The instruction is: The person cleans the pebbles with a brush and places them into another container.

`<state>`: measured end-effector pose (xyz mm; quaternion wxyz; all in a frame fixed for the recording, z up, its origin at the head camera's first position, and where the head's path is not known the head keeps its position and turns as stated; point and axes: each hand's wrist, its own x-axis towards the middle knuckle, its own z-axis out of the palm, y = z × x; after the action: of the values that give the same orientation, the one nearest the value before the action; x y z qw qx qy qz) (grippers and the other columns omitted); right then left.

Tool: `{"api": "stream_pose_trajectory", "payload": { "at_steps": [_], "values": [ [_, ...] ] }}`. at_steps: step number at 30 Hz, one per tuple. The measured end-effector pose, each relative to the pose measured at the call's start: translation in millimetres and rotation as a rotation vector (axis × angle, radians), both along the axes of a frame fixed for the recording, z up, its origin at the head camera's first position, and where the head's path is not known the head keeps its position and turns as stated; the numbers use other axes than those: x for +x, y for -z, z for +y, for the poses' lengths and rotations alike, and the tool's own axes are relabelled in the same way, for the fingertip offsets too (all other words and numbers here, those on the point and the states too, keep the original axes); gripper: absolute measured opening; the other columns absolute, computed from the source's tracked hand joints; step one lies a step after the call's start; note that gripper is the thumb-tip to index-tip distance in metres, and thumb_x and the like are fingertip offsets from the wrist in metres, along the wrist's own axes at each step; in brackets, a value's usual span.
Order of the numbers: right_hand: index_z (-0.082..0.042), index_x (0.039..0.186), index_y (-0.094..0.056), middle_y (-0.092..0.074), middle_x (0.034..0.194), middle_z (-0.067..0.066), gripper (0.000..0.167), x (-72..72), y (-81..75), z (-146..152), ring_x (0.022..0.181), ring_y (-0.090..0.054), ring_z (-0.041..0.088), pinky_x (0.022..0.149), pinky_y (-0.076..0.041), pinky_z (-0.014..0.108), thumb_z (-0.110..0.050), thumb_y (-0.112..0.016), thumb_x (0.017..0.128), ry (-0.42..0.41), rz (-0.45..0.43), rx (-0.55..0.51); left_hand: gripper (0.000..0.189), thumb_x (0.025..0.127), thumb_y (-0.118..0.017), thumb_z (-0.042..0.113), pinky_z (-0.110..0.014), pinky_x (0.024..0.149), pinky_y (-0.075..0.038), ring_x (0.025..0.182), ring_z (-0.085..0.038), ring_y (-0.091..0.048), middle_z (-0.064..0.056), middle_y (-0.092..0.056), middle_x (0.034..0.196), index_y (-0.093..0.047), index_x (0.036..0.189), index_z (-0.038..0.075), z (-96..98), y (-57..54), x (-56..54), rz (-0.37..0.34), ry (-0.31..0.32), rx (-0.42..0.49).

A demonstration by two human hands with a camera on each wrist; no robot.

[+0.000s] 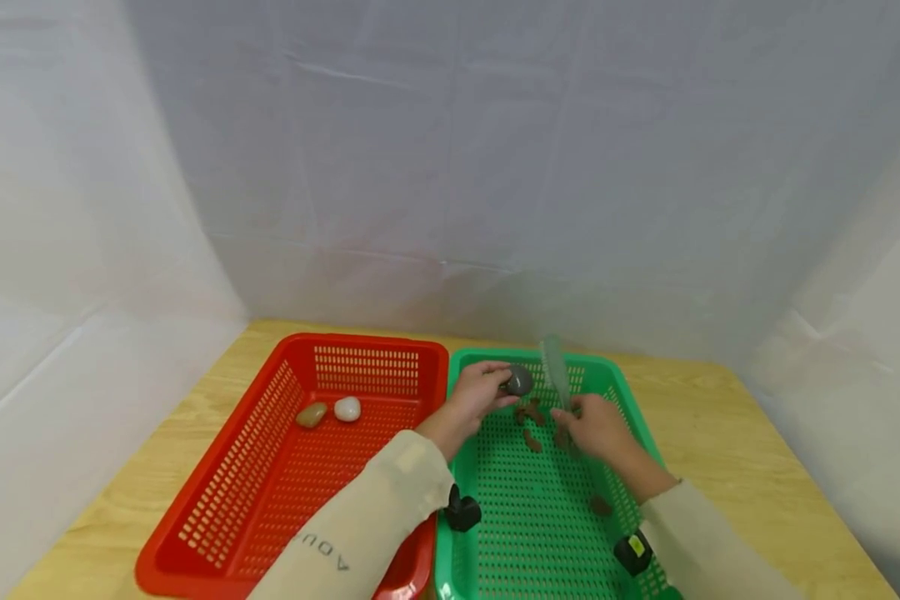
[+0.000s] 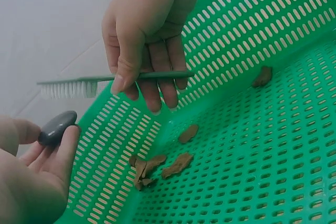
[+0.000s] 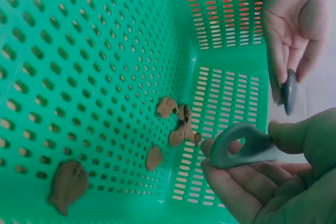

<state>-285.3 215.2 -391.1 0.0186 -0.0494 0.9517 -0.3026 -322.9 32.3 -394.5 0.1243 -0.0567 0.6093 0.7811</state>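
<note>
Over the far end of the green basket (image 1: 525, 521), my left hand (image 1: 471, 395) pinches a smooth dark grey stone (image 1: 520, 381) between thumb and fingers. Facing it, my right hand (image 1: 597, 427) grips a green brush (image 2: 79, 87) by its handle, thumb on top and fingers beneath. A loop (image 3: 236, 145) forms the handle's end in the right wrist view. White bristles point downward in the left wrist view, and a gap separates them from the stone. Several brown flaky pieces (image 2: 177, 165) lie on the basket floor below the hands.
A red basket (image 1: 337, 492) stands against the green one's left side, holding a tan stone (image 1: 311, 415) and a white stone (image 1: 347, 408). Both baskets sit on a wooden table (image 1: 727, 450). White sheeting (image 1: 450, 167) encloses the back and sides.
</note>
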Motion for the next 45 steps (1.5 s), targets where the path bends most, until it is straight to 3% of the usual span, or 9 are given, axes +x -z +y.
{"api": "stream_pose_trajectory", "payload": {
  "at_steps": [7, 12, 17, 21, 27, 35, 39, 42, 45],
  "values": [
    [0.005, 0.093, -0.061, -0.069, 0.083, 0.014, 0.023, -6.5, 6.5, 0, 0.068, -0.059, 0.02, 0.058, -0.048, 0.033, -0.016, -0.055, 0.099, -0.015, -0.055, -0.064, 0.034, 0.1, -0.052, 0.006, -0.028, 0.078, -0.056, 0.114, -0.038, -0.059, -0.032, -0.049, 0.135, -0.053, 0.132, -0.007, -3.7, -3.8, -7.2, 0.015, -0.002, 0.053],
    [0.01, 0.1, -0.057, -0.07, 0.092, 0.021, 0.021, -5.2, 14.6, 0, 0.075, -0.067, 0.025, 0.064, -0.053, 0.036, -0.01, -0.05, 0.101, 0.012, -0.15, -0.262, 0.04, 0.099, -0.054, 0.004, -0.027, 0.079, -0.056, 0.12, -0.037, -0.056, -0.029, -0.045, 0.14, -0.049, 0.136, -0.006, -14.8, -9.5, -11.1, -0.008, 0.026, 0.12],
    [0.017, 0.113, -0.05, -0.066, 0.098, 0.029, 0.023, -1.7, 18.0, -2, 0.083, -0.069, 0.031, 0.065, -0.056, 0.036, -0.003, -0.044, 0.102, 0.046, -0.2, -0.483, 0.041, 0.098, -0.055, 0.002, -0.026, 0.076, -0.056, 0.12, -0.037, -0.056, -0.027, -0.046, 0.141, -0.049, 0.138, -0.004, -40.7, -20.9, -19.5, -0.01, 0.01, 0.118],
    [0.017, 0.115, -0.05, -0.065, 0.099, 0.03, 0.023, -0.8, 17.4, -5, 0.086, -0.068, 0.033, 0.063, -0.056, 0.035, -0.002, -0.045, 0.101, 0.066, -0.226, -0.553, 0.041, 0.1, -0.053, 0.005, -0.025, 0.078, -0.055, 0.123, -0.035, -0.054, -0.025, -0.045, 0.143, -0.047, 0.14, -0.002, -72.0, -31.6, -30.1, 0.007, -0.035, 0.088],
    [0.016, 0.112, -0.053, -0.066, 0.099, 0.03, 0.02, -0.5, 23.3, -8, 0.084, -0.069, 0.031, 0.064, -0.057, 0.036, 0.002, -0.05, 0.098, 0.088, -0.277, -0.582, 0.044, 0.102, -0.049, 0.009, -0.032, 0.091, -0.051, 0.127, -0.036, -0.049, -0.025, -0.039, 0.147, -0.041, 0.144, -0.002, -116.0, -34.5, -36.7, 0.041, 0.039, -0.104],
    [0.008, 0.095, -0.051, -0.068, 0.087, 0.02, 0.006, 6.3, 36.1, -22, 0.074, -0.069, 0.026, 0.059, -0.057, 0.038, 0.006, -0.056, 0.094, 0.098, -0.363, -0.535, 0.042, 0.1, -0.054, 0.008, -0.045, 0.101, -0.043, 0.121, -0.037, -0.055, -0.03, -0.045, 0.139, -0.046, 0.138, -0.008, -154.7, -5.3, -36.8, 0.038, 0.171, -0.392],
    [0.005, 0.09, -0.047, -0.066, 0.085, 0.021, 0.008, 14.6, 37.5, -31, 0.07, -0.068, 0.024, 0.055, -0.056, 0.037, 0.005, -0.053, 0.096, 0.069, -0.434, -0.492, 0.033, 0.097, -0.058, 0.007, -0.044, 0.094, -0.049, 0.105, -0.033, -0.065, -0.027, -0.057, 0.124, -0.057, 0.126, -0.01, -169.3, 5.6, -31.4, 0.077, 0.255, -0.609],
    [0.001, 0.081, -0.044, -0.066, 0.082, 0.021, 0.017, 16.5, 39.0, -34, 0.067, -0.067, 0.022, 0.054, -0.056, 0.035, 0.006, -0.054, 0.095, 0.044, -0.457, -0.449, 0.026, 0.095, -0.061, 0.004, -0.041, 0.085, -0.055, 0.096, -0.031, -0.067, -0.025, -0.063, 0.113, -0.063, 0.116, -0.011, -172.8, 13.0, -29.2, 0.118, 0.28, -0.755],
    [-0.003, 0.074, -0.04, -0.065, 0.078, 0.022, 0.027, 15.5, 43.3, -35, 0.064, -0.066, 0.023, 0.051, -0.054, 0.033, 0.008, -0.056, 0.093, 0.03, -0.475, -0.431, 0.021, 0.093, -0.062, 0.001, -0.039, 0.08, -0.056, 0.094, -0.031, -0.066, -0.026, -0.063, 0.11, -0.064, 0.11, -0.012, -171.3, 21.4, -28.7, 0.091, 0.275, -0.791]
  ]
}}
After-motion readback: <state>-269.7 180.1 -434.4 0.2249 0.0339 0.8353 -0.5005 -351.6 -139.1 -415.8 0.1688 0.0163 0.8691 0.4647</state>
